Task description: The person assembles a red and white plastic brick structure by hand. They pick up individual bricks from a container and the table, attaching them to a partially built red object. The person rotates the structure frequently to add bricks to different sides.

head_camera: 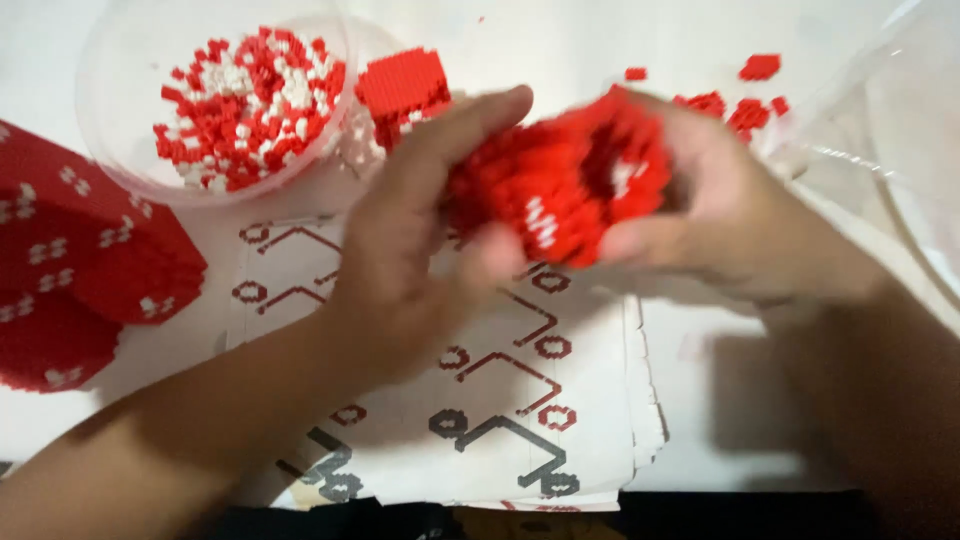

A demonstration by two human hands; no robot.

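Both my hands hold one red block model [560,185] built of tiny bricks, with a few white patches on it. My left hand [410,240] grips its left side, fingers stretched over the top. My right hand [720,215] clasps its right side. The model is lifted a little above a white instruction sheet [500,400] printed with red and black step diagrams. The picture is blurred around the hands.
A clear round bowl [110,130] of loose red and white bricks stands at the top left. A large red built piece with white dots [80,260] lies at the left. A small red block [405,85] and scattered red bits [745,105] lie behind. Clear plastic [900,130] sits right.
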